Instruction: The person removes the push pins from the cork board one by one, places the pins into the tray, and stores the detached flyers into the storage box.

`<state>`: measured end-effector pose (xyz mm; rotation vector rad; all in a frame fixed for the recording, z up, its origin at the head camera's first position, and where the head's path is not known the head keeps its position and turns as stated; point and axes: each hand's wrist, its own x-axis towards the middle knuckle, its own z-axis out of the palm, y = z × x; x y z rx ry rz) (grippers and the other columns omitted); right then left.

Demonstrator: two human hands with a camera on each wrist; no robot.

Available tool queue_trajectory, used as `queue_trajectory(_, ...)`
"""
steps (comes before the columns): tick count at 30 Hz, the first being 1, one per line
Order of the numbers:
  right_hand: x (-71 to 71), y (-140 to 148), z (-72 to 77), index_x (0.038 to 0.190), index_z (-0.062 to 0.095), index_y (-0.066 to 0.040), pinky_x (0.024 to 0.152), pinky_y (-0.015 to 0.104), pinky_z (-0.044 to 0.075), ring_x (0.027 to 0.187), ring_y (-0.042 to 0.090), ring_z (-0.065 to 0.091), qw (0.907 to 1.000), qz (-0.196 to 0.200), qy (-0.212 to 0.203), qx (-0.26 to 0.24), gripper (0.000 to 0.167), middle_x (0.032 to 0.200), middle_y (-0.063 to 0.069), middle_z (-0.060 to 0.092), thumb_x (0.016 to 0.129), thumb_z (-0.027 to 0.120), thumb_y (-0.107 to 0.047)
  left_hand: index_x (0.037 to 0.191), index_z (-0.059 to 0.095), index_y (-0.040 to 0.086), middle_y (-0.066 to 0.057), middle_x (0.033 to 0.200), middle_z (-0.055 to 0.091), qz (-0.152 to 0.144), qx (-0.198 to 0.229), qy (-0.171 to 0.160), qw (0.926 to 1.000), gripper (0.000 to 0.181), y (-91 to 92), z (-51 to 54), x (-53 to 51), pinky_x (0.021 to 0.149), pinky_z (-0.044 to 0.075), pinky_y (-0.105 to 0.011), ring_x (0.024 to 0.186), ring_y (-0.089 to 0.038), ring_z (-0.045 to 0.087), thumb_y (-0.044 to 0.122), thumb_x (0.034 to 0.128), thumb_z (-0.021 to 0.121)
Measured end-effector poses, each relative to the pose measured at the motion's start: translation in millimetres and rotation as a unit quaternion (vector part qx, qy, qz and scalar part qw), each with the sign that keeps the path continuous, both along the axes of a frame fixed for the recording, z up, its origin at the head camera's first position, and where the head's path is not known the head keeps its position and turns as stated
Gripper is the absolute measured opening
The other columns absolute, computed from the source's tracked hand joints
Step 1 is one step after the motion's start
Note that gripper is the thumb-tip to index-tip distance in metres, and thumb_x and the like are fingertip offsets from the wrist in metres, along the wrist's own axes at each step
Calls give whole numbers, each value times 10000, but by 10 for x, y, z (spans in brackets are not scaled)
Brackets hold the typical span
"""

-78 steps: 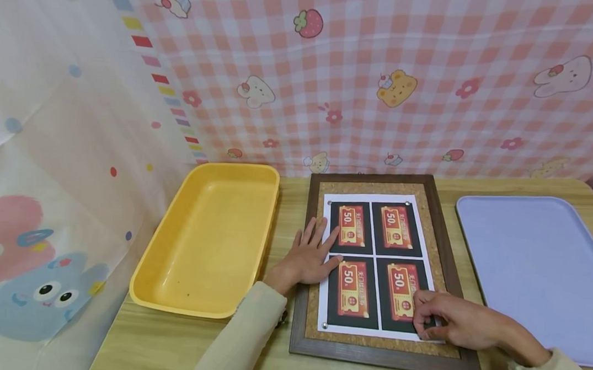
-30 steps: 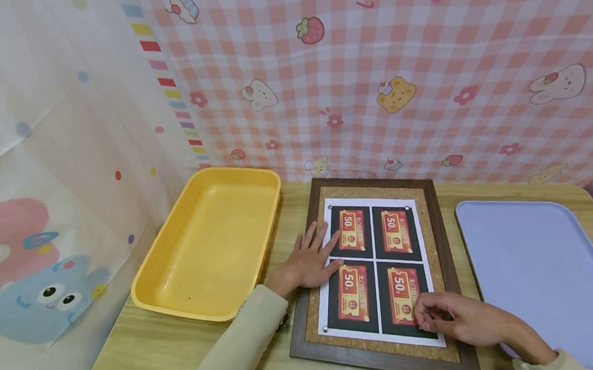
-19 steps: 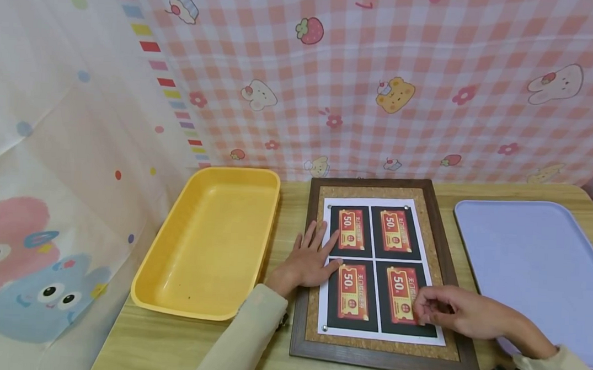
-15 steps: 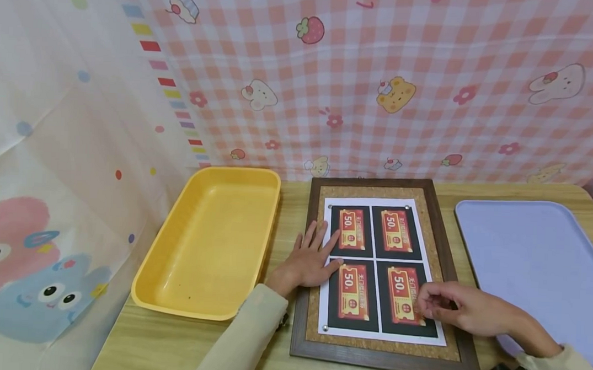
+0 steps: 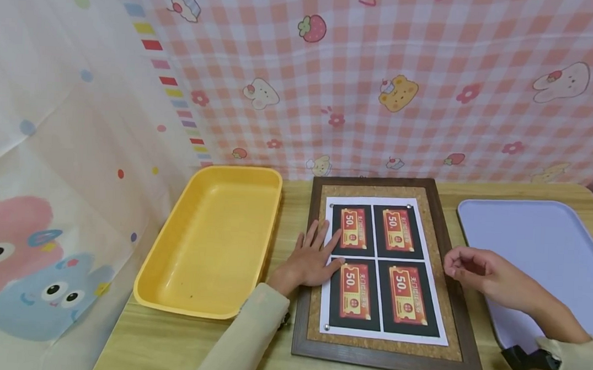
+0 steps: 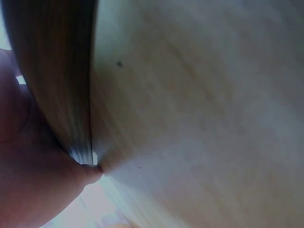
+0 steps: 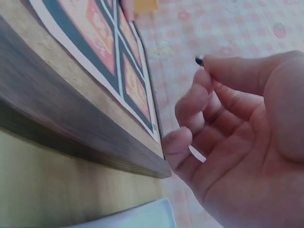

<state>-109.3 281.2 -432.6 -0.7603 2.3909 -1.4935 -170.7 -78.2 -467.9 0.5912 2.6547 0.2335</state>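
Observation:
A white sheet (image 5: pixel 376 258) with four... several red coupons on black panels lies on a brown-framed corkboard (image 5: pixel 388 366). Round metal pins show at its top left (image 5: pixel 331 205), top right (image 5: pixel 409 206) and bottom left (image 5: pixel 327 327) corners. My left hand (image 5: pixel 307 265) rests with spread fingers on the sheet's left edge and the frame; the left wrist view shows part of that hand (image 6: pixel 38 175) against the frame (image 6: pixel 61 71). Beside the frame's right edge, my right hand (image 5: pixel 496 279) is raised; in the right wrist view its thumb and forefinger pinch a small dark, shiny pin (image 7: pixel 199 60).
A yellow tray (image 5: pixel 207 236) stands left of the board. At the right lies a flat lilac tray (image 5: pixel 528 234), partly behind my right forearm. The wooden table (image 5: pixel 145 338) meets a pink checked cloth (image 5: pixel 351 60) at the back.
My right hand has left the sheet's lower right area and moved up and right, past the frame's edge. My left hand has stayed in place.

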Motion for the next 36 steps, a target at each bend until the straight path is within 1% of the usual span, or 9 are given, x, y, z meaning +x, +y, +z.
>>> queue_trajectory(3,-36,62,11,984,581,13,560,294,447,698,131,541,9989,-453,75,64,87,817,38,595,964,534,84,1592,-42,330,2,1657,-190,-17,12,24,10000,702,12,4,-26,1219,-26,-517,1498,-231,-247,601,1023,269)
queue_trajectory(9,-107,139,18,981,567,27,542,296,448,674,143,541,9957,-921,132,0,105,804,33,579,955,514,115,1599,-22,314,-8,1663,-170,-33,65,57,10000,703,37,48,-62,1219,-23,-521,1506,-236,-227,587,1026,281)
queue_trajectory(13,-111,171,32,1005,564,50,554,295,451,668,156,527,9913,-1304,16,204,58,796,39,574,984,510,60,1589,-56,334,10,1653,-205,-19,-57,-8,10000,706,46,34,-73,1218,-47,-507,1495,-219,-256,606,1021,263)
queue_trajectory(18,-104,220,41,1036,558,41,590,286,442,680,144,524,9834,-1748,-207,448,98,785,38,567,1022,505,-40,1591,-51,332,1,1653,-202,-53,-105,-23,9999,705,46,26,-54,1218,-37,-514,1499,-231,-246,603,1022,265)
queue_trajectory(23,-114,300,4,1037,563,-12,576,309,398,677,143,501,9802,-1927,-329,305,91,762,17,539,1032,498,-74,1601,-13,309,-20,1665,-157,-76,-53,64,9999,699,24,32,-15,1221,-11,-517,1512,-248,-206,593,1026,265)
queue_trajectory(26,-116,339,-18,1047,565,-32,571,322,386,679,149,495,9774,-2049,-368,363,92,751,8,529,1036,500,-96,1602,-12,298,-28,1666,-154,-90,-23,7,10000,702,6,22,9,1221,-5,-521,1512,-256,-203,584,1029,273)
queue_trajectory(30,-122,366,-34,1069,547,0,577,324,385,685,163,493,9743,-2161,-441,461,141,745,9,520,1042,499,-130,1599,-27,304,-24,1662,-170,-96,-37,27,9999,701,-15,2,18,1219,-10,-528,1507,-252,-218,586,1030,269)
queue_trajectory(33,-145,387,-33,1073,537,20,576,324,388,680,157,492,9731,-2207,-490,454,161,741,4,515,1042,498,-133,1588,-63,327,-2,1652,-204,-73,-99,-9,9999,698,-17,6,0,1219,-32,-515,1495,-231,-253,596,1028,255)
queue_trajectory(36,-159,415,-35,1073,540,19,575,318,390,678,141,495,9706,-2296,-530,488,161,739,1,523,1040,500,-134,1590,-56,326,-3,1654,-197,-74,-60,-32,9999,699,-16,25,-2,1219,-31,-512,1496,-231,-249,593,1029,263)
